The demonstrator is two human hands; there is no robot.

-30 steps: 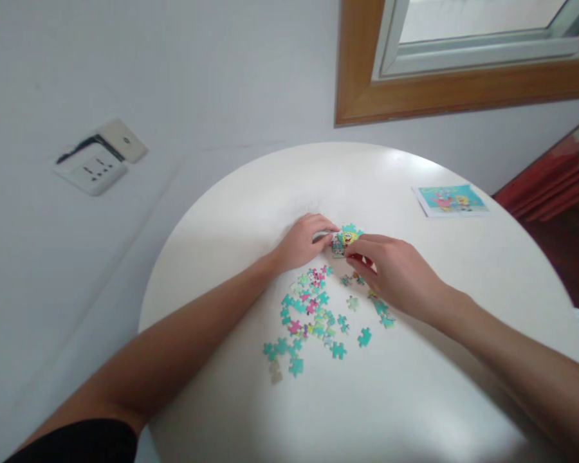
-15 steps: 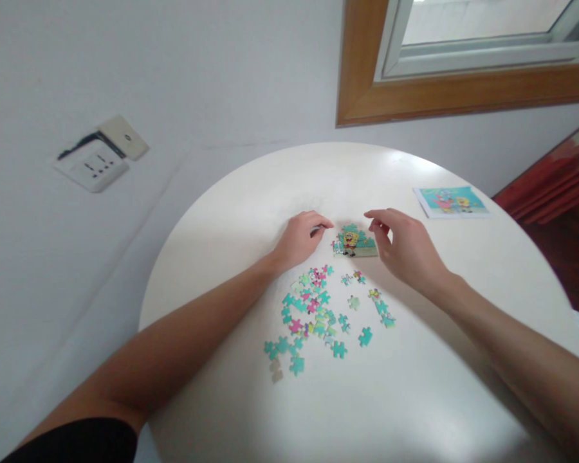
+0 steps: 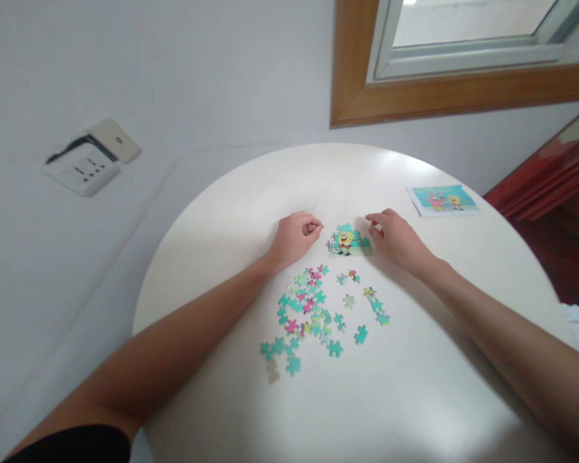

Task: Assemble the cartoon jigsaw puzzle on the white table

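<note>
A partly joined jigsaw puzzle [image 3: 346, 239] with a yellow cartoon figure lies flat on the white round table [image 3: 212, 257], between my two hands. Just left of it is my left hand [image 3: 296, 239], its fingers curled and pressed together at the tips; whether anything is in them is hidden. My right hand [image 3: 396, 239] hovers at the right edge of the joined part, fingers bent but apart, with no piece visible in them. Nearer to me lies a scatter of loose puzzle pieces [image 3: 313, 308], mostly teal, pink and pale green. A short joined strip [image 3: 376, 307] lies to their right.
A picture sheet [image 3: 444, 200] showing cartoon figures lies at the table's right rear. Behind the table is a wall with a socket [image 3: 84, 168] and a wood-framed window [image 3: 354, 103]. Red cloth [image 3: 535, 186] hangs at the far right.
My left hand has drawn slightly away from the joined puzzle and its fingers have curled in tighter. My right hand's fingers have come a little closer together. The view has shifted slightly.
</note>
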